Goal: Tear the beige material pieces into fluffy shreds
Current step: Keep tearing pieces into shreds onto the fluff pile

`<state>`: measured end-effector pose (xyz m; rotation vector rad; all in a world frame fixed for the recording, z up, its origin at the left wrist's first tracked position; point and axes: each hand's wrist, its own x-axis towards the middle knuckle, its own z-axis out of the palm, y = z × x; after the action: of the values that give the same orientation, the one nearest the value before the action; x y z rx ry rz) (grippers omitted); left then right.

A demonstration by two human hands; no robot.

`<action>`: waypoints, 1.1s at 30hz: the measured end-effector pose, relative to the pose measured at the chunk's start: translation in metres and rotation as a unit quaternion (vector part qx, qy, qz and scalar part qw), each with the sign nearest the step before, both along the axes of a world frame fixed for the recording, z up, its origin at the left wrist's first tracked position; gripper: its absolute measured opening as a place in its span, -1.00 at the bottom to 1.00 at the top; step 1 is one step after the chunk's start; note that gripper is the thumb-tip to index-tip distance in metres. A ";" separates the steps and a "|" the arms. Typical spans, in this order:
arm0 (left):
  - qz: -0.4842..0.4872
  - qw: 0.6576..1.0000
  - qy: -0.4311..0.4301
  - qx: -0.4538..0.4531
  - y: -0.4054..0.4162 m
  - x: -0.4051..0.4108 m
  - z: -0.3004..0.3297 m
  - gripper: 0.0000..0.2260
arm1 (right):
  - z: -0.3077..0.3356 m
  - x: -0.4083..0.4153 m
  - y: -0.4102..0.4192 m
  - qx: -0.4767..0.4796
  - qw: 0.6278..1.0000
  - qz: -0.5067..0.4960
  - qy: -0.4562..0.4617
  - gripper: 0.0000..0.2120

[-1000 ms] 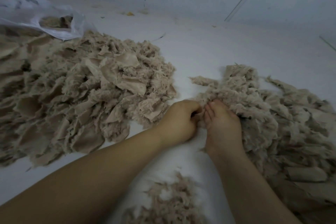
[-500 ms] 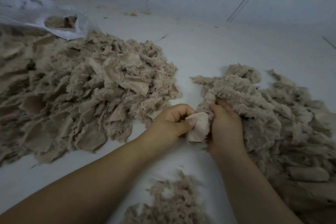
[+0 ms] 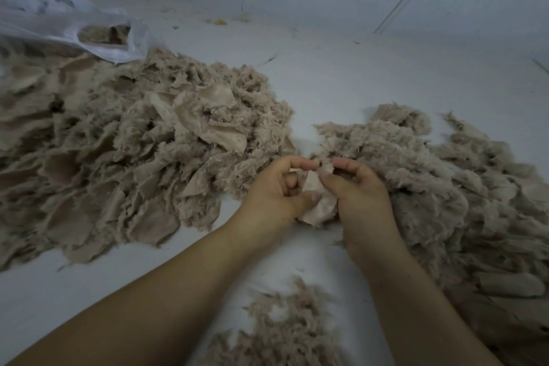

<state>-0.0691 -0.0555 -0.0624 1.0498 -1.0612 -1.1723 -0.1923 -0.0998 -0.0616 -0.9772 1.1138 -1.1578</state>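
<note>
Both hands now work one beige piece (image 3: pixel 318 202) lifted clear of the white counter (image 3: pixel 356 83), where a second ago they were pressed low together at the shredded heap's edge. The left hand (image 3: pixel 276 190) pinches the piece's left side with curled fingers; the right hand (image 3: pixel 361 187) pinches its top edge, thumb against forefinger. Right of the piece spreads the shredded heap (image 3: pixel 430 175), touching the right hand. Left of the piece lies the bigger untorn pile (image 3: pixel 118 151), a plastic bag (image 3: pixel 74 27) beyond it. Nearer than the piece, a small fluff clump (image 3: pixel 285 327).
</note>
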 end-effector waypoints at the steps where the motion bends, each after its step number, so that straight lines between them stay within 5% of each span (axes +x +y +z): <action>1: -0.004 1.000 0.009 0.001 0.002 0.000 0.001 -0.69 | 0.000 0.000 0.000 0.000 1.000 -0.008 -0.001 -0.85; 16: 0.039 0.994 0.089 0.059 0.005 0.013 0.011 -0.76 | -0.009 -0.004 -0.004 -0.022 0.997 -0.057 0.035 -0.69; 21: 0.034 0.989 0.136 0.040 0.005 0.018 0.011 -0.73 | -0.008 -0.006 -0.001 -0.021 0.995 -0.035 0.090 -0.55; 26: 0.046 0.991 0.116 0.047 0.004 0.015 0.009 -0.77 | -0.003 -0.002 0.004 -0.044 0.993 0.028 0.110 -0.64; 28: 0.044 0.991 0.123 0.039 0.003 0.015 0.009 -0.78 | -0.001 0.000 0.003 -0.084 0.987 0.055 0.125 -0.74; 33: 0.062 0.988 0.140 0.026 0.003 0.017 0.010 -0.76 | -0.010 0.002 0.001 -0.193 0.953 0.079 0.220 -0.53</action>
<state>-0.0525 -0.0524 -0.0523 0.9433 -0.7392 -1.2100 -0.1906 -0.0985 -0.0717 -1.6613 1.1466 -1.0732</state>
